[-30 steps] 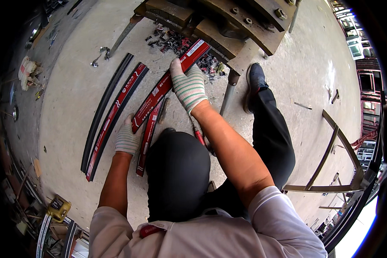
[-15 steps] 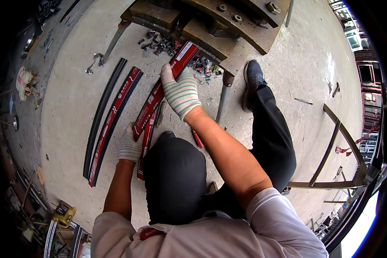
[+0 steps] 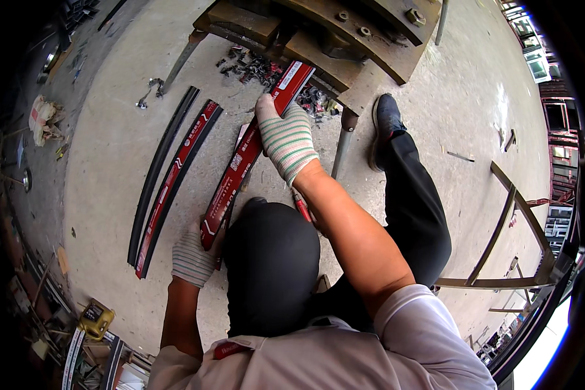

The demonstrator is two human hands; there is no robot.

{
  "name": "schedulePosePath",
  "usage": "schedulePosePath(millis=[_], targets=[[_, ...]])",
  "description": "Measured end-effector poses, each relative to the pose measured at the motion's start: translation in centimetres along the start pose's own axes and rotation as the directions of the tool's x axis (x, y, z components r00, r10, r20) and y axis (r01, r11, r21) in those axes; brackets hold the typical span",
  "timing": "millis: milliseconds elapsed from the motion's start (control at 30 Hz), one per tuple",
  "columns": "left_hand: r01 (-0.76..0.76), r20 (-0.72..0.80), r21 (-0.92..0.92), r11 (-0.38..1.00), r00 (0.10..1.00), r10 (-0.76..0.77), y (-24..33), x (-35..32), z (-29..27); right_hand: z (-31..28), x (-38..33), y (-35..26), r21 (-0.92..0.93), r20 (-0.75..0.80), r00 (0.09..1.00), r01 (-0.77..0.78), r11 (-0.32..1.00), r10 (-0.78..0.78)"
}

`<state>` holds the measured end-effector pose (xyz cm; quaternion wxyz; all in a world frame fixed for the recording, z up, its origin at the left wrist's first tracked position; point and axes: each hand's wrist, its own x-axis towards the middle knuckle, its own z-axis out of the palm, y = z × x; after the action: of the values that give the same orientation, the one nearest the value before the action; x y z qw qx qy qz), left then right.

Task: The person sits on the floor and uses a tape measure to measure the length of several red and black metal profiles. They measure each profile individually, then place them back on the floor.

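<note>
My right hand [image 3: 287, 138], in a white knit glove with green stripes, is closed around the upper part of a profile strip [image 3: 244, 159] covered in red film. The strip slants from near the metal stand down to my left knee. At its lower end my left hand [image 3: 193, 255], gloved alike, grips it; the strip and hand hide some of its fingers. Another strip [image 3: 243, 132] lies mostly hidden beneath the held one. To the left on the floor rest a curved black strip [image 3: 159, 175] and a curved red-filmed strip [image 3: 183, 166].
A heavy metal stand [image 3: 318, 57] with bolted plates rises ahead, with cut scraps [image 3: 250, 68] under it. A red-handled tool [image 3: 301, 207] lies by my right forearm. A curved frame [image 3: 481, 260] is at right, a yellow jug [image 3: 96, 318] at lower left.
The held strip has shifted slightly, and my left hand sits a little lower. The strip beneath, which showed beside its lower end, now lies mostly behind it. The whole view has drifted slightly.
</note>
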<state>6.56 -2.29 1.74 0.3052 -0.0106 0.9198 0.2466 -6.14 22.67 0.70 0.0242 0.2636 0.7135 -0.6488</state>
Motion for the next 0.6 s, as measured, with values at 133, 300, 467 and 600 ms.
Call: schedulePosePath(millis=[133, 300, 467, 600], targets=[[-0.072, 0.012, -0.036, 0.997, 0.997, 0.072, 1.1, -2.1, -1.4, -0.3, -0.5, -1.2, -0.004, 0.029, 0.998, -0.057, 0.998, 0.057], [-0.148, -0.051, -0.037, 0.988, 0.988, 0.146, 0.8, -3.0, -2.0, -0.2, -0.3, -1.4, -0.071, 0.002, 0.999, -0.043, 0.997, 0.043], [-0.123, -0.042, -0.047, 0.991, 0.992, 0.121, 0.1, -2.6, -1.8, 0.3, 0.3, -1.2, -0.13, -0.058, 0.998, 0.019, 0.991, -0.027], [-0.171, -0.126, 0.001, 0.985, 0.977, 0.169, 0.6, -2.7, -2.3, 0.7, 0.5, -0.7, -0.043, -0.059, 0.997, 0.037, 0.998, -0.039]])
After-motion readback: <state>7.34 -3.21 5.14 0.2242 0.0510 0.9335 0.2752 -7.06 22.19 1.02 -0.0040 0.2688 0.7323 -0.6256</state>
